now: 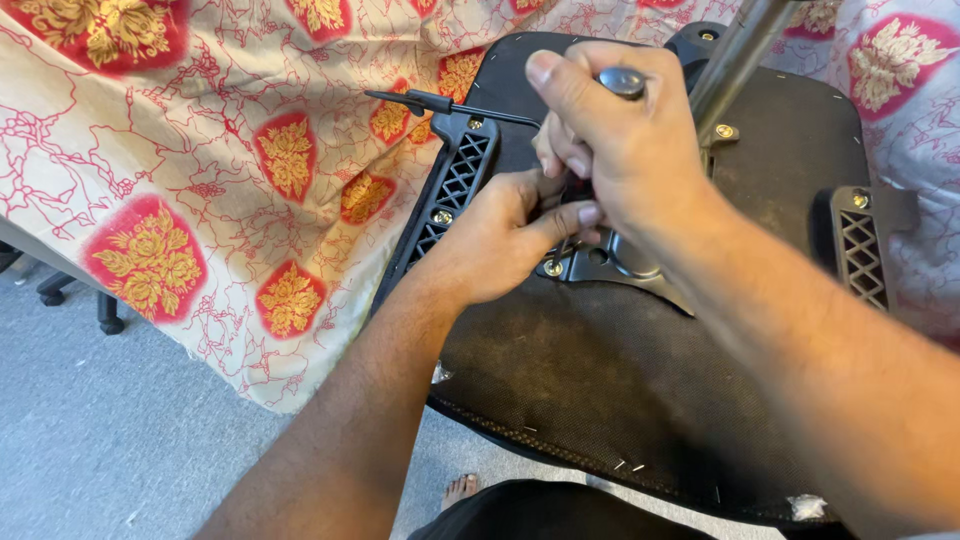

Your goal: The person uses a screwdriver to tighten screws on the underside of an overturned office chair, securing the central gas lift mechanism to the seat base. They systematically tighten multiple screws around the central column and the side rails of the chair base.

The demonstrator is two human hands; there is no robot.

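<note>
Gripping the stiff, heavy-looking chair mechanism (600,262), left hand (500,235) pinches its plate while right hand (620,130) closes round a lever (622,82).

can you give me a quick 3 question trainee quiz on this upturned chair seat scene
1. True or false: both hands meet at the metal plate on the seat underside.
2. Which hand grips the tool with the round metal cap? A left B right
3. What patterned thing lies under the seat?

Key: 1 true. 2 B, the right hand; the left hand pinches lower down. 3 a floral cloth.
</note>
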